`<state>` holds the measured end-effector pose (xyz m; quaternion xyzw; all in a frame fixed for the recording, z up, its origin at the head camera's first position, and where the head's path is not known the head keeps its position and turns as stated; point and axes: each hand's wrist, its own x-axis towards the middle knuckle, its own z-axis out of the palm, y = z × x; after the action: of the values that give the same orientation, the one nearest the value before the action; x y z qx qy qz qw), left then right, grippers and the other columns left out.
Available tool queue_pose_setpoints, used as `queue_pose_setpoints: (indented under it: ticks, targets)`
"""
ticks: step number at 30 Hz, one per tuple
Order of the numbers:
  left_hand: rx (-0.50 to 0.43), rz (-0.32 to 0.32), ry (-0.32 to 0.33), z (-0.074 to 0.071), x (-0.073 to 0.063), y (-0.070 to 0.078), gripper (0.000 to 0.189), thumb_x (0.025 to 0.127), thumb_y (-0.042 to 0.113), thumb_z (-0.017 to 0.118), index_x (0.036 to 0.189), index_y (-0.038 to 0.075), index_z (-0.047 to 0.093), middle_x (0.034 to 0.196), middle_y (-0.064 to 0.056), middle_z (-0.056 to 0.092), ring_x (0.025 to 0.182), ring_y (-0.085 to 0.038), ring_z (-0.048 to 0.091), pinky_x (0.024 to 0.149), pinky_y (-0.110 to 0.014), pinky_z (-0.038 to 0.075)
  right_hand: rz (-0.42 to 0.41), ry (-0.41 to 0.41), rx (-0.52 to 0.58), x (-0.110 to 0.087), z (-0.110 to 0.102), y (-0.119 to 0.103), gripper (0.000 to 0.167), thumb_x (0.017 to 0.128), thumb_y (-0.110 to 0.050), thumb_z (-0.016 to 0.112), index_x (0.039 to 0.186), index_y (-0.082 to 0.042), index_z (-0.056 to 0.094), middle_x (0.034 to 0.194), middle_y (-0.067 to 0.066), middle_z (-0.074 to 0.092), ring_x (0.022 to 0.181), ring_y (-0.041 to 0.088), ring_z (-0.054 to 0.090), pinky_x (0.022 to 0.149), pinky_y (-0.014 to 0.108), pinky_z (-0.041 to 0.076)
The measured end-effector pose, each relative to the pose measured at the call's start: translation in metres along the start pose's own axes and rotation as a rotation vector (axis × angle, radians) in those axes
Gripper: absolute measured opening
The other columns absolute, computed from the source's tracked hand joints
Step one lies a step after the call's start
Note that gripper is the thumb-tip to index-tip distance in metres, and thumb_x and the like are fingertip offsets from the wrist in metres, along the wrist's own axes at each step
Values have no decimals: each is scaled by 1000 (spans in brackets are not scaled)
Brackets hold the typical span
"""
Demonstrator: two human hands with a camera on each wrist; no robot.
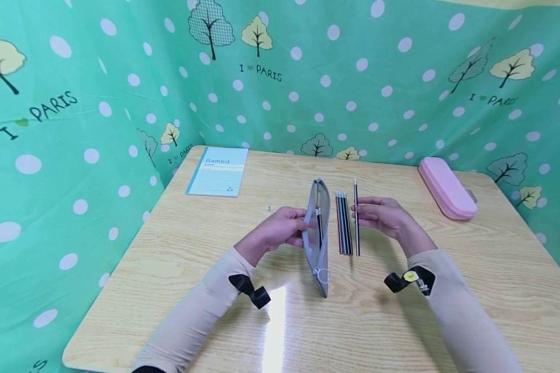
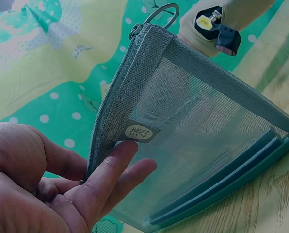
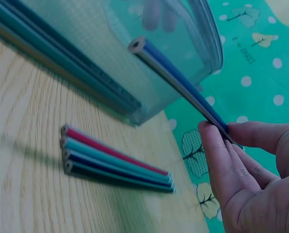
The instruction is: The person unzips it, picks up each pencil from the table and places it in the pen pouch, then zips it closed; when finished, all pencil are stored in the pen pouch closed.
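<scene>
My left hand (image 1: 282, 226) grips the zipped edge of a grey mesh pencil pouch (image 2: 183, 107), holding it upright with its mouth parted. Through the mesh, several pencils (image 3: 62, 63) show along the pouch's bottom. Between thumb and fingers, my right hand (image 1: 380, 215) pinches one dark striped pencil (image 1: 357, 233), raised above the table just right of the pouch. In the right wrist view, that pencil's unsharpened end points toward the mesh. Several loose pencils (image 1: 343, 225) lie side by side on the table between the pouch and my right hand.
A pink pencil case (image 1: 448, 187) lies at the table's back right. At the back left is a notebook (image 1: 218, 172) with a blue spine. The wooden table (image 1: 182, 269) meets a green patterned cloth (image 1: 280, 103) behind and to the left.
</scene>
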<state>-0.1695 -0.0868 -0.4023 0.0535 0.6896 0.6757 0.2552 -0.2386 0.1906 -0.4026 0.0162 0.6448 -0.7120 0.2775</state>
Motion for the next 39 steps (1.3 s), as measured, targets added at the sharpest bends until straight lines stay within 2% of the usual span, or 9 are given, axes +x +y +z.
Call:
queue_pose_setpoints:
  ticks: [6, 10, 13, 18, 25, 32, 39]
  targets:
    - [-6, 4, -3, -1, -1, 0, 40, 106, 2, 48, 144, -7, 54, 130, -27, 66, 90, -22, 73, 77, -32, 66, -12, -3, 3, -6, 13, -3, 49, 102, 4, 56, 145, 13, 35, 92, -1, 77, 83, 9, 75, 77, 21, 64]
    - [-3, 7, -4, -1, -1, 0, 42, 106, 1, 45, 146, -9, 50, 132, -28, 65, 97, -27, 74, 81, -34, 66, -22, -2, -3, -10, 24, -6, 50, 102, 3, 58, 146, 13, 34, 94, 0, 77, 84, 10, 75, 77, 21, 64]
    - [-8, 4, -3, -1, -1, 0, 42, 106, 1, 45, 146, -9, 50, 134, -28, 64, 98, -28, 74, 81, -34, 66, -26, -6, -15, -14, 31, -9, 58, 103, 2, 57, 151, 15, 29, 94, -1, 77, 85, 9, 74, 77, 20, 63]
    - [-8, 6, 2, -1, 0, -1, 41, 106, 1, 47, 145, -9, 52, 132, -28, 65, 94, -26, 74, 79, -33, 66, -56, -23, -4, -18, 42, -10, 61, 103, 4, 54, 153, 18, 23, 94, -1, 77, 86, 9, 75, 74, 19, 63]
    - [-7, 4, -2, -1, 0, -1, 40, 106, 3, 49, 145, -8, 53, 129, -30, 66, 87, -21, 74, 76, -31, 66, -95, -25, -19, -22, 60, -10, 49, 102, 5, 54, 144, 19, 34, 93, -1, 75, 84, 9, 73, 75, 19, 63]
    - [1, 5, 4, -2, 0, 1, 36, 106, 4, 50, 139, -9, 58, 118, -27, 71, 75, -11, 69, 61, -20, 61, -111, -12, -46, -27, 75, -11, 50, 101, 4, 58, 144, 19, 38, 94, -1, 75, 86, 10, 73, 76, 20, 63]
    - [9, 4, -5, -3, 3, 1, 38, 106, 3, 49, 141, -8, 57, 116, -24, 72, 75, -11, 67, 61, -19, 61, -133, -17, -67, -28, 82, -12, 50, 101, 3, 58, 144, 20, 38, 98, 1, 72, 86, 9, 73, 80, 22, 64]
